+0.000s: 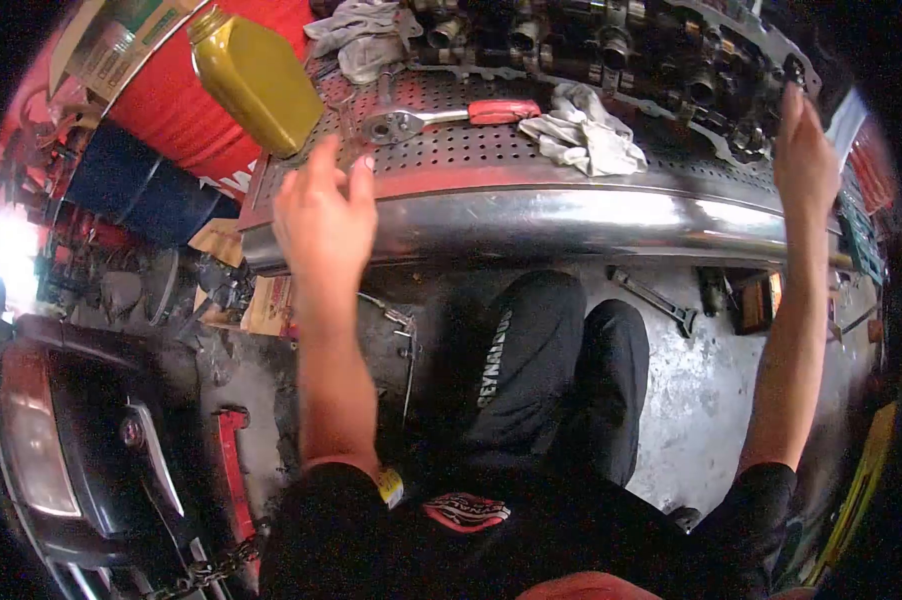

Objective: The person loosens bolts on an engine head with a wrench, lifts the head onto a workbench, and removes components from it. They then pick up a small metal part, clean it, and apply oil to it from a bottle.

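My left hand (pixel 323 215) is over the front edge of the perforated metal bench (pixel 441 165), thumb and fingers apart, with nothing in it. Just beyond its fingertips lies a ratchet wrench (pixel 396 125) with a red handle (pixel 501 111). My right hand (pixel 807 160) reaches up to the right end of an engine cylinder head (pixel 661 85). Its fingers are drawn together at a small dark piece near the head's corner; whether they grip it is too blurred to make out. Cylindrical tubes and dark oily parts show along the cylinder head.
A gold plastic oil bottle (pixel 256 85) stands at the bench's left, by a red and blue drum (pixel 196 125). Whitish gloves (pixel 583 132) lie in front of the cylinder head, more gloves (pixel 361 38) behind. A car front (pixel 91 450) is at lower left; a metal tool (pixel 656 300) lies on the floor.
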Motion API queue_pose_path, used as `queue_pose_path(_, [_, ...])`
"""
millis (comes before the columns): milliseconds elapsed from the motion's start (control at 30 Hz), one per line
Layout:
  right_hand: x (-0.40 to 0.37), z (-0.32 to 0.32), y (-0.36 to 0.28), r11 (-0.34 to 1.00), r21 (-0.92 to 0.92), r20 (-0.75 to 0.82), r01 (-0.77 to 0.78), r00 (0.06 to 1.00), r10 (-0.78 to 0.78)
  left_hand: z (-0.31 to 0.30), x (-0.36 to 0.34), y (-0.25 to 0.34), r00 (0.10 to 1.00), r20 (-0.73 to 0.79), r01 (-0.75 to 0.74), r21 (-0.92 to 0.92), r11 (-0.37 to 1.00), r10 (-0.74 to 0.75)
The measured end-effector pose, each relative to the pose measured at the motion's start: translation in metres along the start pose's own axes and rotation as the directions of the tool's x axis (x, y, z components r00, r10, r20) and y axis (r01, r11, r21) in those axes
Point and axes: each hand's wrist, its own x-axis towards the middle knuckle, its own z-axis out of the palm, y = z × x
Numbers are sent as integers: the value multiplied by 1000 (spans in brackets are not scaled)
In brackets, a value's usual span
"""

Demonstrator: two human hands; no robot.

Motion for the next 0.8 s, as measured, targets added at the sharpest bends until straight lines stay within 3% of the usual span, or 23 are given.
queue_pose_path(67, [-24, 19, 29, 995, -59, 99, 77, 993, -71, 2, 24, -7, 987, 159, 12, 125, 992, -32])
queue_pose_path(100, [-43, 28, 49, 972, 61, 133, 226, 963, -232, 5, 29, -13, 981, 192, -47, 154, 987, 17])
queue_pose_path(133, [-61, 21, 42, 989, 2, 248, 145, 959, -141, 10, 34, -15, 971, 225, -119, 167, 979, 79])
queue_pose_path(200, [-79, 2, 33, 988, 155, 77, -8, 997, -4, 12, 42, -9, 949, 314, -70, 84, 994, 41])
queue_pose_path(267, [-81, -10, 36, 953, 253, 74, -167, 985, 153, 13, 51, 3, 927, 363, 47, 127, 991, -91])
queue_pose_path(367, [-75, -12, 37, 907, 382, 34, -178, 983, 179, 25, 72, -5, 926, 321, 136, 204, 970, -198])
queue_pose_path(500, [-49, 21, 58, 764, 589, -41, -265, 934, 355, 29, 75, -24, 930, 320, 127, 186, 974, -183])
queue_pose_path(600, [-38, 62, 74, 430, 792, 205, -433, 853, 480, 34, 82, -41, 905, 393, 103, 171, 980, -164])
queue_pose_path(633, [-42, 68, 69, 443, 758, 285, -479, 854, 436, 24, 76, -32, 934, 333, 100, 107, 989, -130])
queue_pose_path(667, [-48, 70, 70, 678, 573, 276, -460, 887, 369, 31, 78, -49, 946, 282, 171, -14, 985, -160])
queue_pose_path(733, [-57, 71, 55, 755, 534, 189, -380, 924, 331, 55, 83, -98, 953, 195, 279, -266, 923, -232])
queue_pose_path(767, [-57, 65, 53, 751, 521, 236, -406, 914, 330, 43, 74, -90, 983, 31, 181, -170, 969, -178])
queue_pose_path(800, [-57, 61, 53, 748, 522, 240, -411, 912, 334, 15, 57, -61, 987, -10, 157, -221, 963, -163])
